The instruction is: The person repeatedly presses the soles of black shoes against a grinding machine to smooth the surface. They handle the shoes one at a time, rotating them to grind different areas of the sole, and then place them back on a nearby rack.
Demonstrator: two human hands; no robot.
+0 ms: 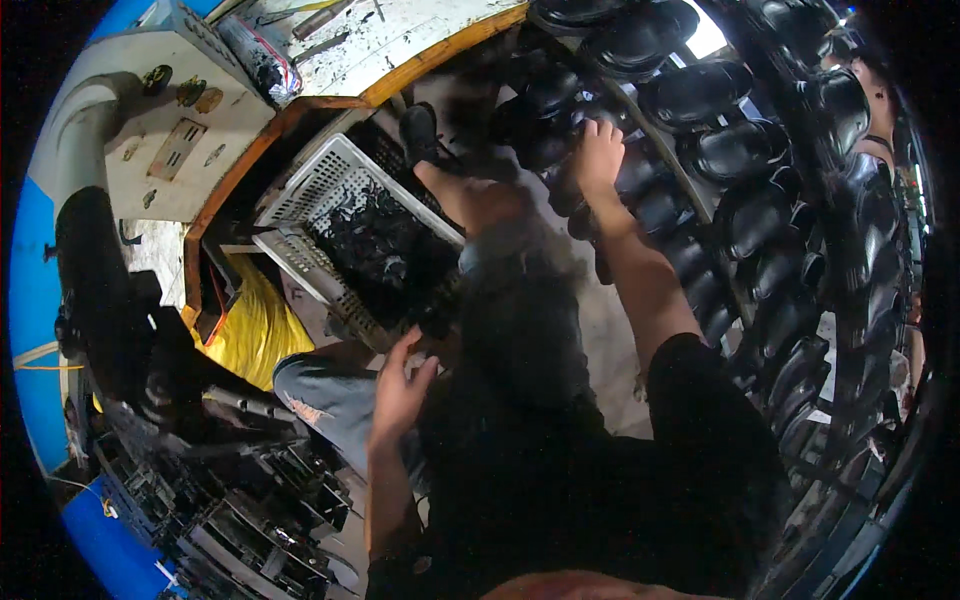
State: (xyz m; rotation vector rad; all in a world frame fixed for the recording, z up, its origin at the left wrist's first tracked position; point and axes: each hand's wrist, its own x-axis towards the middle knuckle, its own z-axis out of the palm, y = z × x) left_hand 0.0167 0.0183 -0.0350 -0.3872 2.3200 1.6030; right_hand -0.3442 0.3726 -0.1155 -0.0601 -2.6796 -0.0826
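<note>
My right hand [597, 160] reaches out to the rows of glossy black shoes on the right. Its fingers are curled at a black shoe [548, 125] and seem to grip it; the thumb side is hidden. My left hand [402, 388] is above my bent left leg, beside the near end of a white plastic crate [322, 170]. Its thumb and fingers are apart, with nothing seen between them. Black scraps [372, 235] fill much of the crate.
Shoe racks [655, 150] line the right side. At the upper left, a wood-edged worktable [400, 45] adjoins a pale machine housing [150, 130] with a grey pipe [85, 140]. A yellow bag [255, 325] lies below it. Dark machinery [250, 500] stands at the lower left.
</note>
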